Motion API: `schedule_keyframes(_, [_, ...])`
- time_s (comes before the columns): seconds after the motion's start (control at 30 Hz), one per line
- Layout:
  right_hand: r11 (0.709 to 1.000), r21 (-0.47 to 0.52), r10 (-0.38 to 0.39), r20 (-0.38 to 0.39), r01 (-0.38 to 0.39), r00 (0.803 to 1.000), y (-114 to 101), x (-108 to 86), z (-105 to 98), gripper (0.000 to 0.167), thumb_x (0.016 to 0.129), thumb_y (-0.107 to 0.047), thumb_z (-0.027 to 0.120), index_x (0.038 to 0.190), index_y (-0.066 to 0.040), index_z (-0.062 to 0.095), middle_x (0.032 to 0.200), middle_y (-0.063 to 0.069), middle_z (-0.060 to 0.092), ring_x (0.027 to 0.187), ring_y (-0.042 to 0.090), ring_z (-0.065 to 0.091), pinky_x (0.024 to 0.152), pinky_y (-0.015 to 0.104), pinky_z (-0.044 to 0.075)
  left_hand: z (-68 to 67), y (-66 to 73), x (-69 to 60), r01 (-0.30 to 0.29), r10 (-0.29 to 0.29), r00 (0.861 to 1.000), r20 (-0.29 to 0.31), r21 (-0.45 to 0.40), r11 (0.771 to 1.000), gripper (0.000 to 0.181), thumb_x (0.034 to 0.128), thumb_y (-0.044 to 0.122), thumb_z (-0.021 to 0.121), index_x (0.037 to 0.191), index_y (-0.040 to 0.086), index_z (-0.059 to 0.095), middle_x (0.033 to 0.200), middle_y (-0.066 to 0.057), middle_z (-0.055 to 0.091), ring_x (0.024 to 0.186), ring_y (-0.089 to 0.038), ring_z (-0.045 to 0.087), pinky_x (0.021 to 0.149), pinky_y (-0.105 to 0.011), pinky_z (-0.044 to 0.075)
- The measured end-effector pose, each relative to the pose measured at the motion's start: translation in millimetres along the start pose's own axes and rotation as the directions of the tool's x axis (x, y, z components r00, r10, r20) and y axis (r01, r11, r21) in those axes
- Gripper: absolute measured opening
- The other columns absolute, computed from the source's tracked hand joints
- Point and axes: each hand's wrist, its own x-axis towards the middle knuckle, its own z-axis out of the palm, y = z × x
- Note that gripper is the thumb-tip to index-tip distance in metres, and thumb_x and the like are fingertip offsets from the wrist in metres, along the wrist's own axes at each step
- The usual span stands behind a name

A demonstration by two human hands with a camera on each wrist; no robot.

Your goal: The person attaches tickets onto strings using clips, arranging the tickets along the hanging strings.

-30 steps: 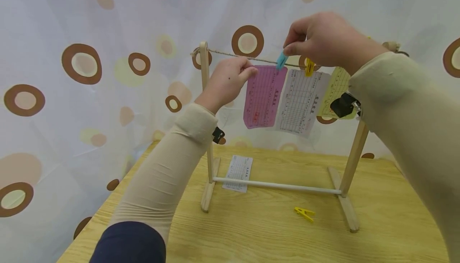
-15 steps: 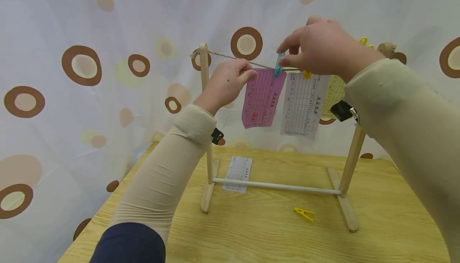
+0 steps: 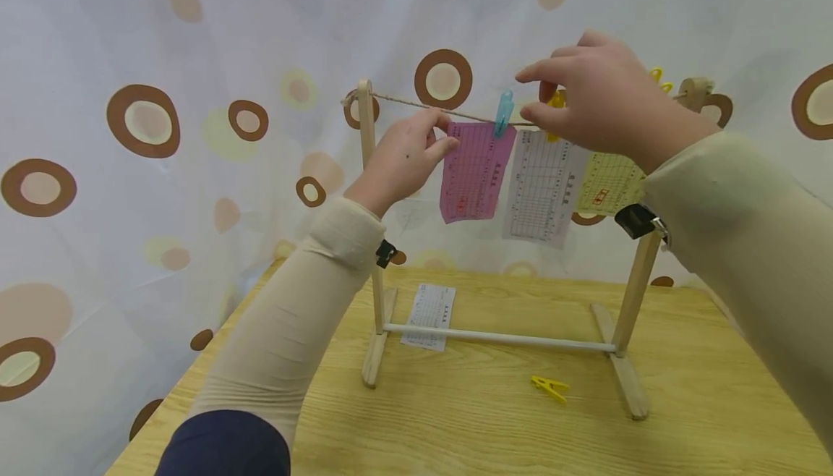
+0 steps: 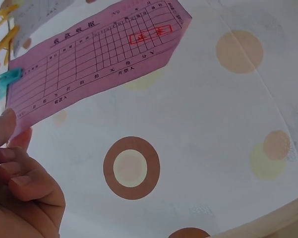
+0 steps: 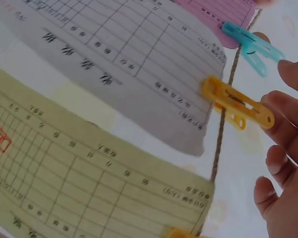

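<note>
The pink slip (image 3: pixel 473 176) hangs from the rope (image 3: pixel 416 103), with a blue clothespin (image 3: pixel 504 113) clamped near its top right corner. My left hand (image 3: pixel 406 161) pinches the slip's top left corner between thumb and finger. My right hand (image 3: pixel 595 96) is just right of the blue clothespin, thumb and forefinger apart and nothing between them. In the right wrist view its fingers are beside a yellow clothespin (image 5: pixel 238 103) that clips the white slip (image 5: pixel 153 54) to the rope; whether they touch it I cannot tell.
A yellow-green slip (image 3: pixel 608 183) hangs at the right of the wooden rack, whose white crossbar (image 3: pixel 501 337) runs low above the table (image 3: pixel 455 418). Another white slip (image 3: pixel 431 309) lies behind the bar at the left, and a loose yellow clothespin (image 3: pixel 549 388) in front.
The blue clothespin was lowered onto the rope and the pink slip's edge. My right hand has let go of it and moved right; my left hand stays at the corner.
</note>
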Motion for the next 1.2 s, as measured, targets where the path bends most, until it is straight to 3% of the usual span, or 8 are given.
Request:
schedule_keyframes(0.2, [0.999, 0.031, -0.034, -0.14, 0.038, 0.99, 4, -20.3, -1, 0.044, 0.098, -0.027, 0.064, 0.138, -0.007, 0.062, 0.11, 0.014, 0.063, 0.109, 0.039, 0.041, 0.094, 0.053, 0.032, -0.4, -3.7, -11.0, -0.02, 0.02, 1.0, -0.009, 0.007, 1.0, 0.04, 0.1044, 0.035, 0.058, 0.137, 0.012, 0.053, 0.08, -0.006, 0.053, 0.067, -0.017, 0.045, 0.063, -0.031, 0.04])
schedule_keyframes(0.33, [0.993, 0.039, -0.096, -0.287, 0.111, 0.953, 6, -33.9, -3, 0.038, 0.095, -0.019, 0.066, 0.13, -0.004, 0.067, 0.111, 0.017, 0.062, 0.108, 0.04, 0.044, 0.096, 0.052, 0.032, -0.7, -7.1, -17.9, -0.045, 0.045, 0.999, -0.017, 0.03, 0.999, 0.044, 0.104, 0.034, 0.059, 0.141, 0.012, 0.051, 0.078, -0.005, 0.052, 0.065, -0.017, 0.044, 0.062, -0.03, 0.04])
schedule_keyframes(0.47, [0.985, 0.062, -0.127, -0.37, 0.161, 0.92, 10, -47.8, -1, 0.037, 0.092, -0.016, 0.068, 0.126, -0.003, 0.069, 0.108, 0.019, 0.061, 0.105, 0.041, 0.045, 0.091, 0.054, 0.034, 1.5, -11.6, -26.8, -0.078, 0.08, 0.996, -0.023, 0.078, 0.994, 0.047, 0.1024, 0.035, 0.062, 0.142, 0.013, 0.05, 0.076, -0.004, 0.052, 0.061, -0.016, 0.043, 0.059, -0.031, 0.039])
schedule_keyframes(0.7, [0.983, 0.115, -0.097, -0.353, 0.146, 0.931, 17, -73.3, 16, 0.038, 0.088, -0.015, 0.071, 0.125, -0.003, 0.071, 0.108, 0.02, 0.06, 0.106, 0.043, 0.046, 0.086, 0.057, 0.035, 12.7, -20.4, -47.1, -0.131, 0.13, 0.991, 0.019, 0.142, 0.981, 0.054, 0.1002, 0.038, 0.065, 0.145, 0.013, 0.049, 0.074, 0.0, 0.052, 0.056, -0.016, 0.045, 0.052, -0.031, 0.04])
schedule_keyframes(0.83, [0.977, 0.144, -0.099, -0.343, 0.157, 0.934, 21, -84.8, 31, 0.038, 0.086, -0.013, 0.073, 0.124, -0.005, 0.071, 0.104, 0.017, 0.058, 0.102, 0.04, 0.048, 0.088, 0.056, 0.035, 21.7, -26.0, -59.5, -0.136, 0.126, 0.99, 0.07, 0.158, 0.978, 0.058, 0.0989, 0.04, 0.066, 0.147, 0.013, 0.048, 0.076, 0.001, 0.052, 0.057, -0.015, 0.045, 0.051, -0.031, 0.039])
schedule_keyframes(1.2, [0.963, 0.216, -0.085, -0.32, 0.16, 0.944, 25, -125.9, 80, 0.039, 0.079, -0.008, 0.08, 0.118, -0.007, 0.074, 0.102, 0.011, 0.062, 0.099, 0.032, 0.052, 0.08, 0.047, 0.04, 56.6, -51.9, -97.0, -0.162, 0.123, 0.972, 0.2, 0.195, 0.967, 0.061, 0.0961, 0.046, 0.069, 0.146, 0.016, 0.05, 0.08, 0.004, 0.053, 0.061, -0.011, 0.046, 0.051, -0.028, 0.038])
